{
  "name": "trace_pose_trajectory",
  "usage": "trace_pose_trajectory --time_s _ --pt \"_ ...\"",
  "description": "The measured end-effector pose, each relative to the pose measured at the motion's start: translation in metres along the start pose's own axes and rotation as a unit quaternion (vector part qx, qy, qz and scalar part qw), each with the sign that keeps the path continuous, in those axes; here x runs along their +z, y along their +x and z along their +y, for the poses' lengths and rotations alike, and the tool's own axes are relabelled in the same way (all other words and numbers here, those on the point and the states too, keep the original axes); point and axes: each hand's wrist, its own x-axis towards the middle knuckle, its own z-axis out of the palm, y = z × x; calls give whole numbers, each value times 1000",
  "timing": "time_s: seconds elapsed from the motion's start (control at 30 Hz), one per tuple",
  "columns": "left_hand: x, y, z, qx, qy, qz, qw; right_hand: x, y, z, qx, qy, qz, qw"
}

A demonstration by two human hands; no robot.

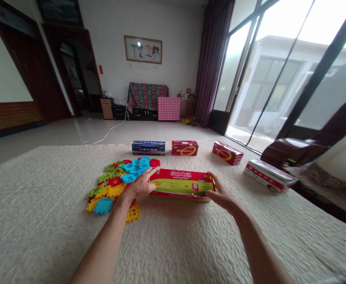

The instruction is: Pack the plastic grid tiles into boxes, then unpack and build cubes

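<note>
A long red and yellow-green battery box point(182, 184) is held between my two hands, just above or on the quilted cover; I cannot tell whether it touches. My left hand point(141, 184) grips its left end, fingers over the top edge and thumb on the near side. Around the right end, my right hand point(220, 193) is closed in the same way. Beside and partly behind my left forearm lies a pile of plastic gear-edged pieces point(118, 181) in red, blue, yellow and green.
Beyond the held box stand a blue battery box point(148, 148), a red box point(185, 148) and another red box point(228, 153). A white and red box point(269, 176) lies at the right, near a dark armchair point(315, 134). A cream quilted cover point(167, 244) spreads underneath.
</note>
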Motion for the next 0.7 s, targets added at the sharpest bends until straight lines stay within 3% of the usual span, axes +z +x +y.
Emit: trace_pose_trajectory --time_s 0.17,0.3,0.5,0.7 --pt "-6 -1 7 -37 52 -112 992 -10 -4 -10 15 -10 -82 996" --pt "-7 -1 12 -62 84 -143 984 -11 0 -16 30 -33 -104 994" --pt "-5 -1 16 -44 102 -116 987 -11 4 -14 10 -60 -73 995" --pt "-7 1 14 13 63 -75 995 -14 0 -7 -10 -17 -56 998"
